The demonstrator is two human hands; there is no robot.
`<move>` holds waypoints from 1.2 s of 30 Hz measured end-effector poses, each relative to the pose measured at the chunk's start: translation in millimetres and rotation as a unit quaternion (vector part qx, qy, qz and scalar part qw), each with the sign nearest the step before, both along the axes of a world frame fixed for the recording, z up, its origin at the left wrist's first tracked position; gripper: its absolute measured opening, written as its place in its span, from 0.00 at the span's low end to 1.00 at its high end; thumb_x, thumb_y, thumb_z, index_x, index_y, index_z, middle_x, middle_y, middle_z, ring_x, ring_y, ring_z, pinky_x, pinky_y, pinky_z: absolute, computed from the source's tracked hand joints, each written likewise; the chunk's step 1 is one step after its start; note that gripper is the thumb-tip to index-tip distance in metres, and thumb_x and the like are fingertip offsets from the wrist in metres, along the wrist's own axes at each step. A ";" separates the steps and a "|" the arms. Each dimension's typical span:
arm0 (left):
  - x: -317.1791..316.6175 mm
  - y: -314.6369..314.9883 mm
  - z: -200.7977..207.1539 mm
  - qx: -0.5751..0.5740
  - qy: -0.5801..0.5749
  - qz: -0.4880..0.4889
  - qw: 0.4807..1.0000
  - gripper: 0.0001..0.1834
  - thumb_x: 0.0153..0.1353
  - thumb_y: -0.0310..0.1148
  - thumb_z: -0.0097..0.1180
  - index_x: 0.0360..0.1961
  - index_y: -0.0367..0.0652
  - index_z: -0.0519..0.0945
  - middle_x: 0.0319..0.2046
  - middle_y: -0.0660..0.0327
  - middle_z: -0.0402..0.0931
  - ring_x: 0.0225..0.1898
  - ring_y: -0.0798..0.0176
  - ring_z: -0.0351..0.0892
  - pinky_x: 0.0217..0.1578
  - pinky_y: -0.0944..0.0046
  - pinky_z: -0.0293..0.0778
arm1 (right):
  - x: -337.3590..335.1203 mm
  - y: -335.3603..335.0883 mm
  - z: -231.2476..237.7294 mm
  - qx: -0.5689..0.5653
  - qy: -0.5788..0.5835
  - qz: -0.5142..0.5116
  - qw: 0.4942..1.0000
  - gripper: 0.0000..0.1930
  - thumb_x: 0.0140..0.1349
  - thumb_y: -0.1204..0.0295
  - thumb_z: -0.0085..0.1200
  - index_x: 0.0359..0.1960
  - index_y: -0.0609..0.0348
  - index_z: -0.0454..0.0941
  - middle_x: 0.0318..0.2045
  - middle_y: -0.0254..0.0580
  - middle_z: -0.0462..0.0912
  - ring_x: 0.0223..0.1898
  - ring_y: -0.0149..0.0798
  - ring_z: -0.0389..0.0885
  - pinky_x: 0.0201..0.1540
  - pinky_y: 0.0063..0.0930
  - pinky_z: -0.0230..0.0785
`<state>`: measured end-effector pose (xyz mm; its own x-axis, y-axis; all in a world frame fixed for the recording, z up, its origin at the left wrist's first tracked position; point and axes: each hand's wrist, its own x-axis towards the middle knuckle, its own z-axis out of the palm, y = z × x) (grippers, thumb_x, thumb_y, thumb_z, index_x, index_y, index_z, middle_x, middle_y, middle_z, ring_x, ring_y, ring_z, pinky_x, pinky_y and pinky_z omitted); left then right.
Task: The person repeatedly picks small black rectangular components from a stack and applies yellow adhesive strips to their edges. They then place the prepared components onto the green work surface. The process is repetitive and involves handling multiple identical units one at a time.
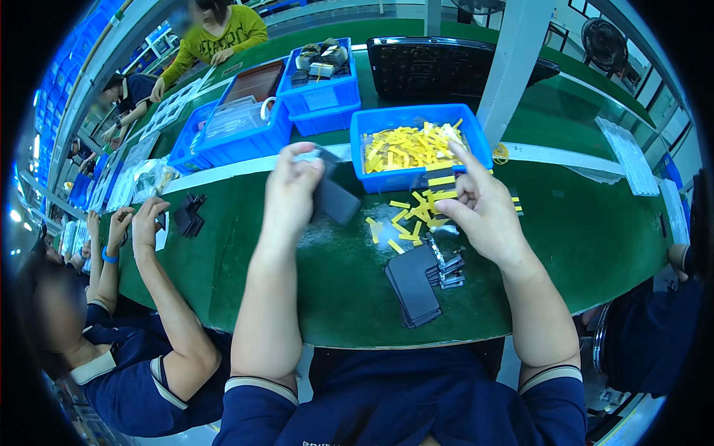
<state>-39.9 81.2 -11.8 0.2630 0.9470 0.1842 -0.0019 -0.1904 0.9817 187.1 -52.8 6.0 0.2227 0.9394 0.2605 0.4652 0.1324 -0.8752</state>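
Note:
My left hand (292, 186) is closed on a flat dark grey piece (339, 199), pinched between thumb and fingers and slightly blurred, above the green table. In my right hand (485, 212), thumb and fingers hold a strip sheet with black and yellow bands (440, 181), just in front of a blue bin (405, 181). The index finger points up toward the bin, which is heaped with yellow strips (413, 147). Loose yellow strips (405, 219) lie on the table between my hands. Nearer me sits a stack of dark grey L-shaped flat pieces (411, 282) with shiny tabs at one end.
Blue bins (320, 97) with assorted parts stand at the back left. A black tray (431, 68) leans behind a grey post (513, 82). At my left a co-worker's hand (149, 215) is near dark pieces (190, 215); another person (223, 33) works across the table.

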 end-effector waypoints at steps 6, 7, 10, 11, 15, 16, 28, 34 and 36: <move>-38.8 35.1 -7.5 0.082 0.388 0.199 0.896 0.18 0.58 0.32 0.53 0.47 0.36 0.70 0.27 0.53 0.78 0.33 0.52 0.78 0.39 0.57 0.71 | 4.1 4.8 -7.8 -0.018 0.105 0.009 0.994 0.23 0.50 0.79 0.61 0.50 0.68 0.72 0.26 0.35 0.78 0.28 0.24 0.75 0.32 0.19 0.70; -35.6 29.5 -6.3 0.106 0.420 0.213 0.876 0.19 0.57 0.33 0.53 0.47 0.35 0.71 0.28 0.52 0.78 0.34 0.48 0.78 0.41 0.55 0.71 | 3.3 2.9 -0.5 -0.048 0.080 0.000 0.996 0.20 0.50 0.78 0.61 0.46 0.68 0.74 0.27 0.36 0.79 0.29 0.24 0.76 0.33 0.19 0.70; -23.5 16.5 -5.9 0.242 0.466 0.260 0.810 0.21 0.54 0.34 0.57 0.47 0.35 0.73 0.32 0.50 0.78 0.35 0.48 0.77 0.43 0.56 0.71 | 0.5 1.7 -4.0 -0.017 0.151 -0.002 0.988 0.11 0.50 0.78 0.62 0.36 0.68 0.79 0.30 0.38 0.80 0.31 0.26 0.77 0.34 0.19 0.71; -18.7 10.0 -1.6 0.274 0.441 0.250 0.817 0.21 0.54 0.34 0.57 0.47 0.35 0.73 0.33 0.51 0.78 0.35 0.53 0.77 0.41 0.59 0.72 | -1.1 0.7 -6.4 0.015 0.198 0.001 0.980 0.08 0.51 0.78 0.62 0.34 0.67 0.81 0.31 0.38 0.80 0.31 0.26 0.78 0.35 0.19 0.71; 19.2 -39.3 19.1 0.185 0.179 -0.051 0.965 0.16 0.53 0.29 0.58 0.43 0.37 0.76 0.32 0.59 0.77 0.32 0.68 0.77 0.34 0.69 0.73 | -10.7 -2.3 -5.0 0.032 0.312 0.050 0.948 0.07 0.52 0.79 0.61 0.33 0.65 0.81 0.32 0.37 0.80 0.34 0.28 0.79 0.37 0.19 0.72; 28.0 -51.5 20.3 0.245 0.136 -0.141 0.950 0.15 0.52 0.27 0.58 0.43 0.37 0.77 0.31 0.61 0.76 0.31 0.71 0.76 0.33 0.72 0.73 | -13.1 -3.1 -4.4 0.023 0.326 0.048 0.944 0.06 0.52 0.79 0.61 0.33 0.64 0.81 0.32 0.37 0.80 0.31 0.26 0.78 0.32 0.15 0.69; 36.0 -40.6 -6.6 0.051 0.285 -0.181 0.940 0.10 0.52 0.23 0.56 0.37 0.36 0.73 0.30 0.61 0.74 0.28 0.68 0.75 0.30 0.68 0.71 | 0.1 -3.1 1.2 0.072 0.430 0.037 0.899 0.09 0.54 0.76 0.61 0.35 0.67 0.78 0.25 0.36 0.79 0.17 0.19 0.67 0.17 0.11 0.57; 33.4 -47.5 -9.1 0.319 0.440 -0.048 0.838 0.14 0.45 0.30 0.62 0.34 0.38 0.75 0.25 0.55 0.74 0.27 0.54 0.75 0.30 0.58 0.70 | -4.4 -7.3 3.8 0.071 0.372 0.034 0.925 0.10 0.53 0.77 0.61 0.37 0.67 0.79 0.27 0.36 0.79 0.18 0.18 0.67 0.17 0.11 0.57; 37.9 -64.5 14.4 0.279 0.406 -0.113 0.863 0.20 0.43 0.37 0.65 0.36 0.38 0.75 0.27 0.54 0.74 0.29 0.54 0.76 0.32 0.59 0.71 | -3.5 -7.1 3.5 0.094 0.334 0.033 0.937 0.11 0.53 0.78 0.61 0.38 0.69 0.78 0.30 0.37 0.79 0.22 0.20 0.70 0.21 0.11 0.62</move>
<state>-2.0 16.8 2.7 0.6871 0.6773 0.2628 0.5439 -0.7194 0.4321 183.6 -59.8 9.5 0.3391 0.9081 0.2456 -0.1934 0.3228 -0.9265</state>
